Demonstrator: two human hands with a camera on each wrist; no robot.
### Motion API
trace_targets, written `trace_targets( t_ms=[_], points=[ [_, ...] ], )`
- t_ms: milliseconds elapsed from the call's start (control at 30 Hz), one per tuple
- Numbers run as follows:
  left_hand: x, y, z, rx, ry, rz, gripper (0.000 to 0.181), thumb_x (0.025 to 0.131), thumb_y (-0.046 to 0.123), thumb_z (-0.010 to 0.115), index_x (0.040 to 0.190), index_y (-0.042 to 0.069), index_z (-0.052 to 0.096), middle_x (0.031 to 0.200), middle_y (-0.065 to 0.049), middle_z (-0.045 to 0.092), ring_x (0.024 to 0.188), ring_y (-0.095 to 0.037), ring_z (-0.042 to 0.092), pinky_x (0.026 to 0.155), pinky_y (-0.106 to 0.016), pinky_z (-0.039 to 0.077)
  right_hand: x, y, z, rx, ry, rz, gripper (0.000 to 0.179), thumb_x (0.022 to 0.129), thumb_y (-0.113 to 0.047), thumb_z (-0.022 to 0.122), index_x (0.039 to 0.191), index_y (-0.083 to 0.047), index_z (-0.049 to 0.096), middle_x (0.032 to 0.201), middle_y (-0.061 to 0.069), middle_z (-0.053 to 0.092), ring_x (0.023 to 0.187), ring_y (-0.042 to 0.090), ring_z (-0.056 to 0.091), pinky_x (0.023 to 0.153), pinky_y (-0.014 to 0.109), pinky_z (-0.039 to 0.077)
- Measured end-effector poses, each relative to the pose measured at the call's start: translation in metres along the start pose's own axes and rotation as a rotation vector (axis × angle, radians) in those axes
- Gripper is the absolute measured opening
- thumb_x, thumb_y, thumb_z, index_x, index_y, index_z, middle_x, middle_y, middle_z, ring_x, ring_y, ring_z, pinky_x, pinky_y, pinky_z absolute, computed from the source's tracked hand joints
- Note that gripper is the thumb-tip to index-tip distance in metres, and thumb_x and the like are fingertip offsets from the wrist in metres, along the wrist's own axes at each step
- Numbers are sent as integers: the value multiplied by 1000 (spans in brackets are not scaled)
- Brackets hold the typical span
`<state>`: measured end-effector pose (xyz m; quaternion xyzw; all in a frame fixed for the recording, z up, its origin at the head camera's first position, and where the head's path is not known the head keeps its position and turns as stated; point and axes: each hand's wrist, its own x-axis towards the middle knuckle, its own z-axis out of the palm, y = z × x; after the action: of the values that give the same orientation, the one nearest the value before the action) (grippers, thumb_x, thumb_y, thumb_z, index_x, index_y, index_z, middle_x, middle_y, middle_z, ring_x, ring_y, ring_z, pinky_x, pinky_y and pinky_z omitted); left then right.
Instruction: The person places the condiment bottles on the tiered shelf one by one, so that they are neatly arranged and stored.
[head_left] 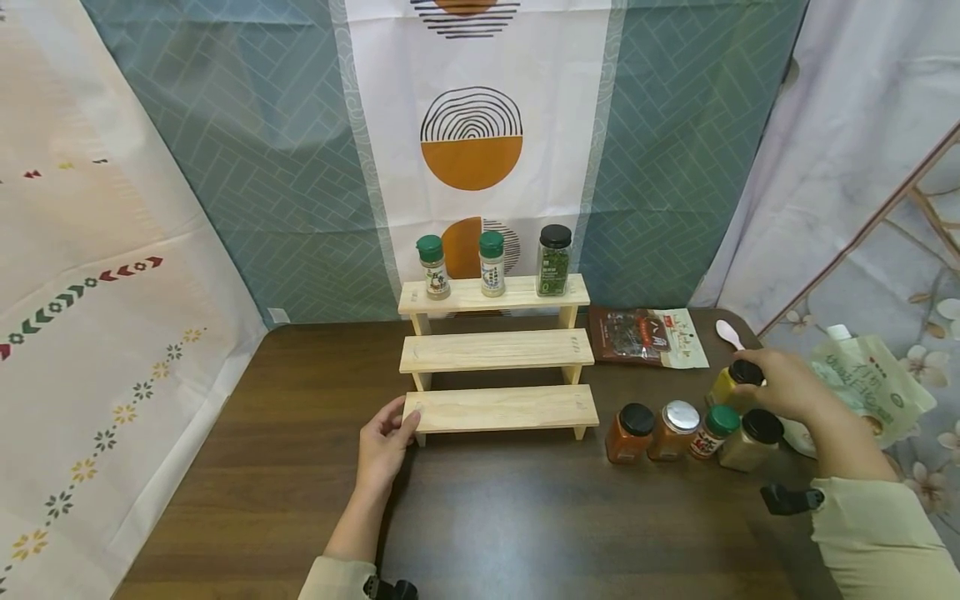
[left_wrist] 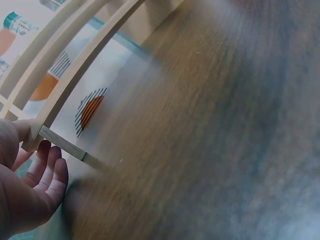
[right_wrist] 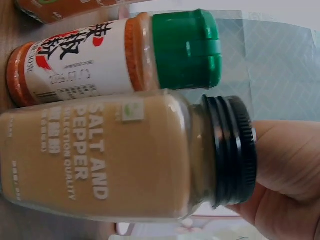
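My left hand pinches the left end of the lowest board of a three-step wooden rack, thumb on top and fingers below. My right hand reaches over the front row and grips the black lid of a jar of yellow spice. In the right wrist view a salt and pepper jar with a black lid hides that grip. Beside it stands a green-capped chili powder bottle. Two green-capped bottles and a black-lidded jar of green herbs stand on the top step.
Left of the chili powder are a silver-lidded jar and a black-lidded jar of orange-red spice. Behind them lie a brown-and-white packet and a white spoon. A pale spouted pouch is at the right edge.
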<state>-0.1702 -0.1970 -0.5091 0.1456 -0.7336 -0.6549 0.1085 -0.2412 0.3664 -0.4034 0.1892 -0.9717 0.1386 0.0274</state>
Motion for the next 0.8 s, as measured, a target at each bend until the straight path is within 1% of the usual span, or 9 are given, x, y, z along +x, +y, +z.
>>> trace_targets(
  t_ms=[67, 133, 233, 333, 433, 533, 667, 800],
  points=[
    [0, 0, 0, 6, -4, 1, 42, 94, 11, 74, 134, 0, 63, 92, -12, 65, 72, -12, 61, 65, -21, 54, 0, 0, 2, -6, 26, -16, 47, 82, -17, 85, 113, 12, 65, 93, 26, 69, 87, 48, 65, 77, 62, 50],
    [0, 0, -1, 11, -7, -1, 43, 95, 12, 74, 134, 0, 63, 92, -12, 65, 73, -12, 61, 65, -21, 54, 0, 0, 4, -15, 42, -17, 47, 84, -22, 84, 112, 10, 66, 89, 19, 70, 82, 40, 65, 72, 57, 51],
    [1, -1, -1, 22, -15, -1, 44, 95, 14, 73, 135, 0, 62, 94, -14, 66, 74, -12, 61, 66, -20, 53, 0, 0, 7, -26, 50, -3, 50, 87, -28, 82, 115, 10, 66, 87, 17, 70, 78, 36, 65, 67, 54, 50],
    [1, -1, -1, 22, -18, 1, 44, 95, 15, 74, 135, 1, 62, 95, -15, 66, 75, -12, 61, 67, -20, 54, 1, 0, 8, -27, 71, 3, 55, 87, -31, 81, 118, 12, 64, 89, 20, 70, 79, 39, 65, 66, 55, 50],
    [1, -1, 0, 17, -14, 11, 44, 95, 14, 74, 135, -1, 62, 94, -15, 66, 74, -12, 61, 66, -20, 54, 2, -4, 9, -6, 118, -1, 55, 86, -29, 82, 119, 11, 64, 90, 21, 70, 81, 41, 65, 67, 56, 50],
    [1, -2, 0, 11, -7, 22, 43, 95, 13, 74, 133, -2, 62, 92, -14, 66, 72, -11, 61, 64, -21, 54, 3, -9, 9, 6, 184, -17, 55, 84, -26, 84, 120, 11, 64, 96, 26, 70, 86, 47, 65, 70, 59, 50],
    [1, -3, -1, 11, -7, 23, 43, 94, 14, 74, 133, -1, 63, 92, -14, 67, 71, -11, 61, 65, -21, 54, 5, -17, 7, 12, 242, -27, 55, 85, -23, 84, 122, 11, 63, 105, 33, 67, 92, 53, 63, 72, 63, 49],
    [1, -2, -1, 8, -9, 20, 43, 94, 13, 75, 134, 1, 63, 93, -13, 67, 72, -10, 61, 66, -21, 54, 9, -25, 4, 30, 272, -34, 55, 88, -24, 81, 126, 11, 62, 109, 33, 66, 88, 49, 63, 70, 60, 48]
  ],
)
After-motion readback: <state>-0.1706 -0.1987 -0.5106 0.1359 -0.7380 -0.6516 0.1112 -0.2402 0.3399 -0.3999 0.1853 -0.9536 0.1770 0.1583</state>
